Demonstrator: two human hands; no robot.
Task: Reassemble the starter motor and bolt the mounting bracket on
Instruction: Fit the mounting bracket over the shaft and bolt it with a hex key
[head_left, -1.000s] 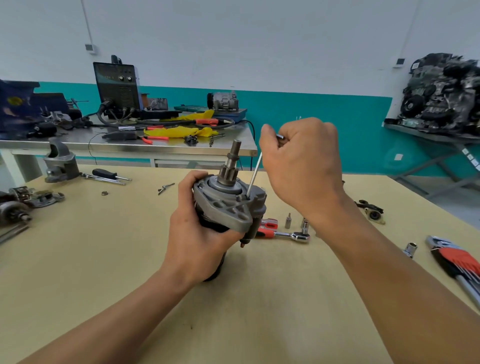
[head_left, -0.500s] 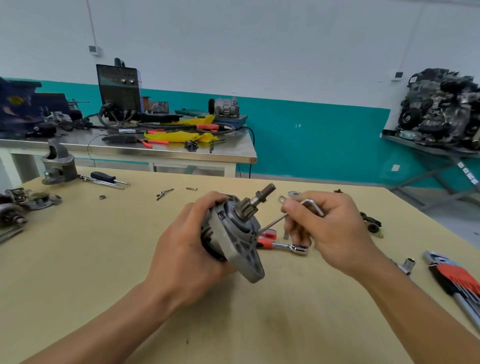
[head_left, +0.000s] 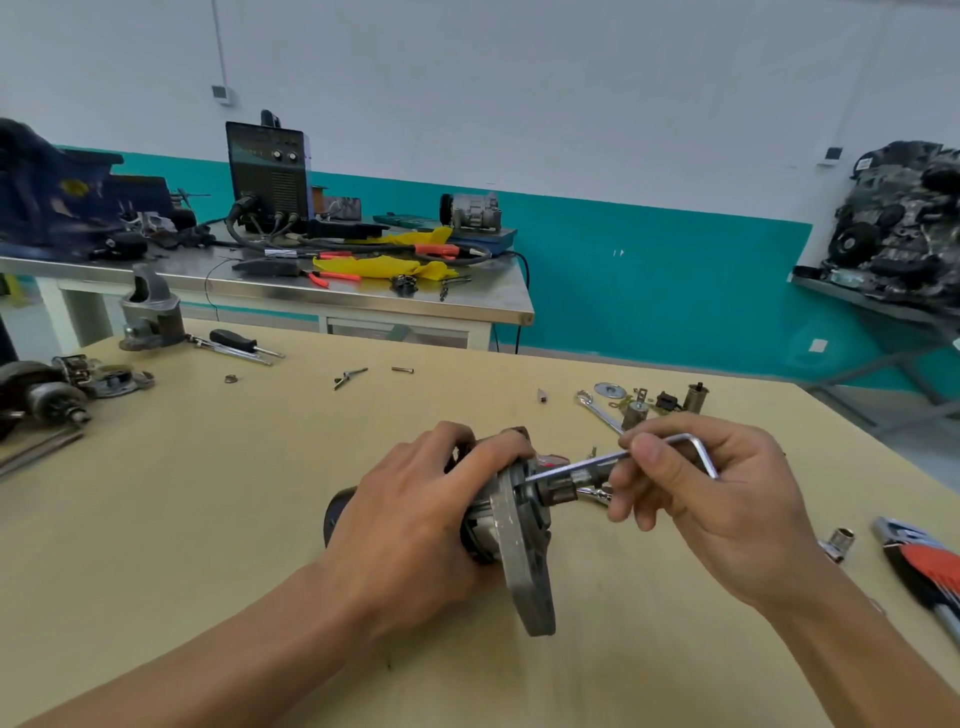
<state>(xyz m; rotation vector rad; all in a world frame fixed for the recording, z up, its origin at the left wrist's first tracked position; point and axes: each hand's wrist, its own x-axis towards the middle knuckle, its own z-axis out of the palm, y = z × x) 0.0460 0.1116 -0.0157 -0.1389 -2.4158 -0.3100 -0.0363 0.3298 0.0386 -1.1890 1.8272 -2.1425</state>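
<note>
The starter motor (head_left: 483, 525) lies on its side on the wooden table (head_left: 208, 519), its geared shaft pointing right. Its grey mounting bracket (head_left: 524, 582) faces right, edge-on to me. My left hand (head_left: 415, 525) grips the motor body from above and behind. My right hand (head_left: 717, 499) pinches an L-shaped hex key (head_left: 597, 462) between thumb and fingers. The key's long end reaches left into the bracket face beside the shaft. The bolt under the key tip is hidden.
A ratchet with a red handle lies behind the motor, mostly hidden. Loose parts and a spanner (head_left: 597, 410) sit at the back right. A socket (head_left: 841, 540) and a red hex-key holder (head_left: 930, 571) lie at the right. Other motor parts (head_left: 47, 395) rest at the left edge.
The motor went from upright in my left hand to lying sideways, low over the table. My right hand came down with the hex key, which now points nearly level into the bracket.
</note>
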